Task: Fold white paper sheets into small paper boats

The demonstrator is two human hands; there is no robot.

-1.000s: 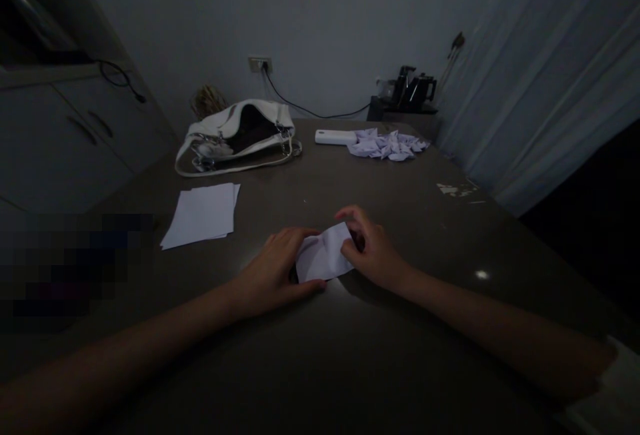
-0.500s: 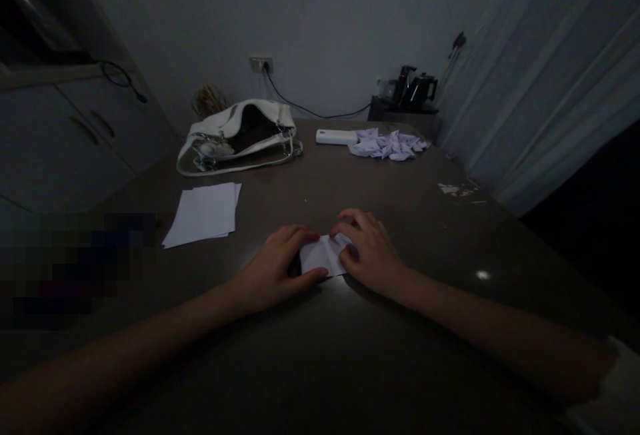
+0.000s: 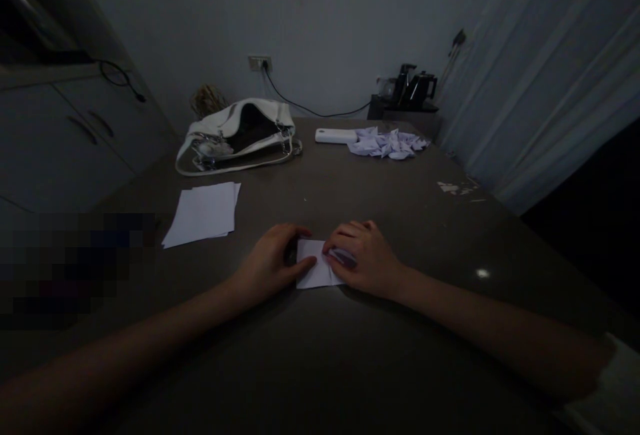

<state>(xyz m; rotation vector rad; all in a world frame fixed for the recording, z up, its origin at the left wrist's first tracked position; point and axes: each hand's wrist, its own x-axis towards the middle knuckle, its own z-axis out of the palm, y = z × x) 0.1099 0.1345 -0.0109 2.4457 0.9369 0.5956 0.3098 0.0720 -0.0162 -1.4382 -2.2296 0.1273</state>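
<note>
- We have a broad, dark grey-brown, smooth-topped bench (image 3: 320, 362) under everything. Its sheen suggests to us that paper would slide on it easily, so a steadying touch seems worthwhile.
- We see a loose stack of flat white paper sheets (image 3: 203, 212) on the left of the bench, well apart from both hands.
- Our main piece, a small white folded-paper rectangle (image 3: 313, 280), lies near the middle of the bench, between the two hands. We judge it very light, soft across a single layer and stiffer along its folds; it should crease readily and could tear if pulled hard. We would hold it down flat near the left end and handle the right part by its edges, with fingertips only.
- At its right end, the right hand (image 3: 371, 258) curls over the paper, fingers and thumb drawn in narrow around a raised, partly hidden portion; we cannot tell whether they pinch it or merely press.
- At its left end, the left hand (image 3: 271, 258) keeps forefinger and thumb spread wide, the forefinger by the far edge.
- The left thumb tip rests on the paper's upper face.
- Finest of all, we make out a crease running beside the right fingertips.
</note>
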